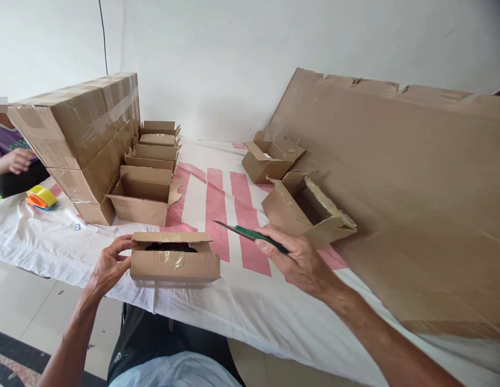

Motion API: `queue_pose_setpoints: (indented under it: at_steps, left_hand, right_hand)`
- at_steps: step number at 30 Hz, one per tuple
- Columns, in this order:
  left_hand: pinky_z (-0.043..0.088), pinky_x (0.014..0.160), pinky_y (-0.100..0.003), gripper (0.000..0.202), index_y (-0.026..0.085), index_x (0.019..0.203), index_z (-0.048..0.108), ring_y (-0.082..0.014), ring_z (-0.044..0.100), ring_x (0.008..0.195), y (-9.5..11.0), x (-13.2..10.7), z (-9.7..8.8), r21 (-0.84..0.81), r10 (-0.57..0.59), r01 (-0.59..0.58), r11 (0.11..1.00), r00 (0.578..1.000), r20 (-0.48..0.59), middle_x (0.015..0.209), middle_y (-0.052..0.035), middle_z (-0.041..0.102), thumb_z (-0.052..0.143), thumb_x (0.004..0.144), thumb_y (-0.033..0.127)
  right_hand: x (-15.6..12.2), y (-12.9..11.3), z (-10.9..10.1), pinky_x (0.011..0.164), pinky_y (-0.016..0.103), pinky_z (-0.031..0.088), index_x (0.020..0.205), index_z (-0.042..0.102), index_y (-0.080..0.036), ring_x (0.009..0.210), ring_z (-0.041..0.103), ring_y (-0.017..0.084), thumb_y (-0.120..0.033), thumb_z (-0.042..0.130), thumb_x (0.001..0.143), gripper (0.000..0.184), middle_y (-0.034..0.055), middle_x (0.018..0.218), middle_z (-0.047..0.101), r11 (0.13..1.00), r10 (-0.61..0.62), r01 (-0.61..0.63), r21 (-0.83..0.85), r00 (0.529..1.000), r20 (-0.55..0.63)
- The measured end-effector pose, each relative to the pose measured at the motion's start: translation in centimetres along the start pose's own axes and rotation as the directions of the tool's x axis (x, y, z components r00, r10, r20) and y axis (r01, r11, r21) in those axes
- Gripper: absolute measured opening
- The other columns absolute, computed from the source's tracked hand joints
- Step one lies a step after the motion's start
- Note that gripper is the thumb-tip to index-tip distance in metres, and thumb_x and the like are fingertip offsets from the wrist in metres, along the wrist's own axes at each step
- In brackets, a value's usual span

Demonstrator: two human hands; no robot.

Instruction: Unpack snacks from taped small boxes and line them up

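My left hand [111,266] grips the left end of a small cardboard box [175,269] at the table's front edge. The box's top flaps are parted a little, and something black shows in the gap; what it is I cannot make out. A piece of clear tape clings to its front flap. To the right of the box, my right hand [294,258] holds a green utility knife [254,235] above the cloth. Its blade is out and points left, apart from the box.
Open cardboard boxes stand at left [143,207] and right [290,207] on the striped cloth [215,188]. Taped cartons [86,129] are stacked at the left, beside tape rolls [42,197]. A large cardboard sheet [415,188] leans at the right. Another person's hand [22,160] shows far left.
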State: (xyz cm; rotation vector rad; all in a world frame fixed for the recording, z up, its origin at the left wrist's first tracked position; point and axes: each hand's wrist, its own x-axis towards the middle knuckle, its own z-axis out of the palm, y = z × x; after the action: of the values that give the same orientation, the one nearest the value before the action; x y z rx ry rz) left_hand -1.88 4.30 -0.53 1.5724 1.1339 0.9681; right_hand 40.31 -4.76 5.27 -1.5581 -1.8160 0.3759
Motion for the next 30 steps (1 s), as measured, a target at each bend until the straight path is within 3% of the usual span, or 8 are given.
queue_pose_setpoints:
  at_steps: [3, 7, 12, 15, 18, 23, 26, 30]
  left_hand:
    - [0.065, 0.090, -0.035, 0.035, 0.025, 0.111, 0.084, -0.0347, 0.065, 0.134, 0.3, 0.1, -0.3, 0.006, 0.014, -0.014, 1.000, 0.998, 0.059, 0.151, -0.0122, 0.063, 0.085, 0.082, 0.045]
    - [0.064, 0.097, -0.039, 0.037, 0.027, 0.113, 0.083, -0.0359, 0.062, 0.139, 0.8, 0.3, -0.6, 0.038, 0.017, -0.021, 0.999, 0.995, 0.098, 0.154, -0.0113, 0.060, 0.087, 0.079, 0.040]
    - [0.063, 0.103, -0.043, 0.047, 0.028, 0.125, 0.080, -0.0399, 0.057, 0.144, 1.2, 0.4, -1.1, 0.088, 0.011, -0.024, 0.996, 0.990, 0.142, 0.162, -0.0119, 0.053, 0.086, 0.080, 0.041]
    - [0.063, 0.104, -0.044, 0.056, 0.029, 0.132, 0.077, -0.0413, 0.054, 0.147, 1.3, 0.4, -1.3, 0.112, 0.014, -0.035, 0.993, 0.983, 0.181, 0.165, -0.0118, 0.051, 0.088, 0.079, 0.044]
    - [0.062, 0.105, -0.044, 0.062, 0.029, 0.138, 0.074, -0.0412, 0.054, 0.146, 1.6, 0.5, -1.3, 0.123, 0.011, -0.041, 0.991, 0.972, 0.234, 0.167, -0.0131, 0.049, 0.088, 0.081, 0.048]
    - [0.060, 0.107, -0.047, 0.074, 0.032, 0.146, 0.068, -0.0439, 0.051, 0.148, 2.5, 0.5, -1.6, 0.126, -0.003, -0.040, 0.991, 0.946, 0.323, 0.161, -0.0141, 0.056, 0.084, 0.082, 0.064]
    - [0.059, 0.107, -0.050, 0.088, 0.035, 0.150, 0.065, -0.0459, 0.049, 0.149, 2.7, 0.5, -1.8, 0.125, -0.012, -0.032, 0.992, 0.941, 0.337, 0.163, -0.0132, 0.054, 0.085, 0.074, 0.076]
    - [0.057, 0.110, -0.054, 0.107, 0.038, 0.156, 0.059, -0.0485, 0.047, 0.151, 2.6, 0.3, -2.0, 0.119, -0.013, -0.030, 0.992, 0.939, 0.344, 0.168, -0.0131, 0.050, 0.093, 0.062, 0.075]
  right_hand:
    - [-3.6, 4.4, 4.2, 0.072, 0.039, 0.057, 0.117, 0.069, -0.023, 0.080, 0.069, 0.026, -0.047, 0.050, 0.103, 0.033, 0.0072, 0.094, 0.073, 0.991, 0.132, -0.135, -0.014, 0.986, -0.106]
    - [-8.6, 9.4, 9.2, 0.083, 0.049, 0.057, 0.112, 0.068, -0.025, 0.092, 0.069, 0.034, -0.044, 0.050, 0.101, 0.029, 0.0120, 0.096, 0.072, 0.974, 0.169, -0.188, -0.127, 0.975, -0.146]
    - [-11.2, 11.5, 10.8, 0.089, 0.055, 0.056, 0.117, 0.069, -0.026, 0.099, 0.067, 0.038, -0.044, 0.052, 0.101, 0.030, 0.0146, 0.103, 0.074, 0.956, 0.173, -0.203, -0.213, 0.973, -0.149]
    - [-10.3, 10.5, 10.4, 0.093, 0.055, 0.056, 0.117, 0.069, -0.024, 0.104, 0.067, 0.037, -0.047, 0.054, 0.101, 0.031, 0.0153, 0.108, 0.072, 0.966, 0.190, -0.217, -0.140, 0.964, -0.186]
    - [-8.4, 8.0, 10.1, 0.094, 0.050, 0.058, 0.123, 0.066, -0.024, 0.109, 0.069, 0.033, -0.051, 0.055, 0.102, 0.036, 0.0139, 0.116, 0.070, 0.970, 0.244, -0.233, 0.076, 0.945, -0.220]
    - [-5.4, 2.7, 10.3, 0.096, 0.047, 0.059, 0.136, 0.061, -0.027, 0.113, 0.069, 0.030, -0.056, 0.057, 0.103, 0.045, 0.0120, 0.127, 0.068, 0.941, 0.166, -0.124, 0.315, 0.980, -0.110]
    - [-4.3, 0.2, 10.4, 0.097, 0.047, 0.059, 0.139, 0.060, -0.026, 0.116, 0.068, 0.030, -0.058, 0.056, 0.104, 0.047, 0.0127, 0.129, 0.067, 0.920, 0.098, -0.070, 0.386, 0.994, -0.053]
    - [-2.9, -1.6, 10.1, 0.099, 0.046, 0.058, 0.139, 0.058, -0.026, 0.118, 0.067, 0.028, -0.058, 0.055, 0.104, 0.048, 0.0127, 0.134, 0.066, 0.879, 0.106, -0.105, 0.465, 0.994, 0.023]
